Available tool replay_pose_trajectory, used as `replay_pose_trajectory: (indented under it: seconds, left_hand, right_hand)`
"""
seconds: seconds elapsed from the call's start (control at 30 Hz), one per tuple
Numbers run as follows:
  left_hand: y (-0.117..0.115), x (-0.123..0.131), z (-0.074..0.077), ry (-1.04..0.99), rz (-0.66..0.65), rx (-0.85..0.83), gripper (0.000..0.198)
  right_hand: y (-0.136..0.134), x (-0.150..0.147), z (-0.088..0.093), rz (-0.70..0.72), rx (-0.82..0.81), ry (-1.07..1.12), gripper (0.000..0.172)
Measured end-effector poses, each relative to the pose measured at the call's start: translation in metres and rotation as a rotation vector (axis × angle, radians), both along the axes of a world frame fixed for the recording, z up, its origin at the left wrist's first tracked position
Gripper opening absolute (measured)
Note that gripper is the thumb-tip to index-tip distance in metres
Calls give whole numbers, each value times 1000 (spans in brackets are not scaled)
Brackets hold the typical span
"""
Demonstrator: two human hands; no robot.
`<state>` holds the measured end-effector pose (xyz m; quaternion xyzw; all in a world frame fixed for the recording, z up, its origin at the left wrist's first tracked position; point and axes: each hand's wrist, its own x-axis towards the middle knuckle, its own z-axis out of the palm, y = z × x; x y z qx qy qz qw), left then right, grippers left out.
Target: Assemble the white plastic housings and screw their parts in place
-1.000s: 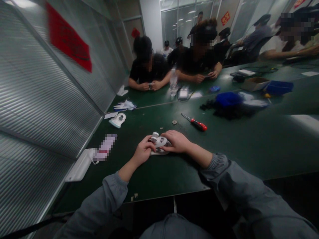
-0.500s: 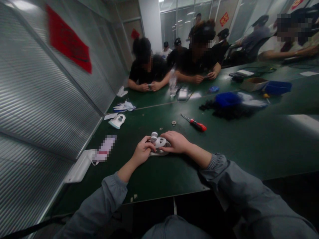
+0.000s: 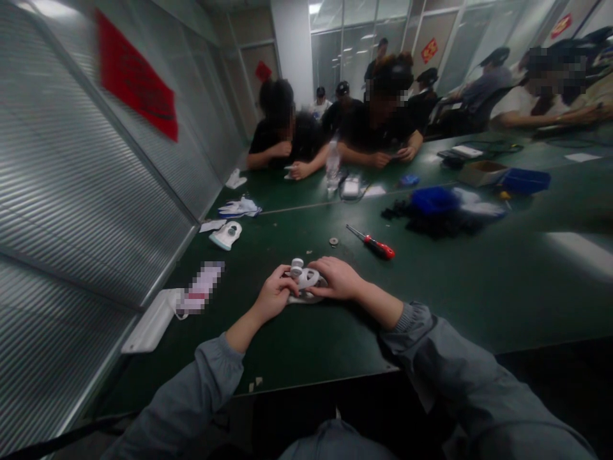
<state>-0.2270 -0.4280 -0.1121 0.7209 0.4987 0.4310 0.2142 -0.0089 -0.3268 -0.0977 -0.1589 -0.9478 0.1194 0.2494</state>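
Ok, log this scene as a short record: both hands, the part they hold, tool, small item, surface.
Left hand: gripping the left side of the white part
Right hand: gripping its right side
Part's view: partly hidden by the hands
Tool: red-and-black screwdriver, lying beyond the right hand
Small item: round disc, left of the screwdriver
Surface: green table

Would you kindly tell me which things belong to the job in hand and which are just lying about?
Belongs to the job:
white part, in the left hand and right hand
perhaps the untouched screwdriver

Apparently lying about:
clear bottle
blue-edged glove
blue tray
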Motion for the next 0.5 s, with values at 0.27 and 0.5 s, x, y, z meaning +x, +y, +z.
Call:
replay_pose_trajectory:
  seconds: [0.27, 0.5]
  left_hand:
    - [1, 2, -1, -18, 29, 6, 30]
    - [0, 0, 1, 3, -6, 6, 33]
  right_hand:
    - [-1, 1, 3, 2, -19, -5, 51]
    - [0, 0, 1, 12, -35, -1, 51]
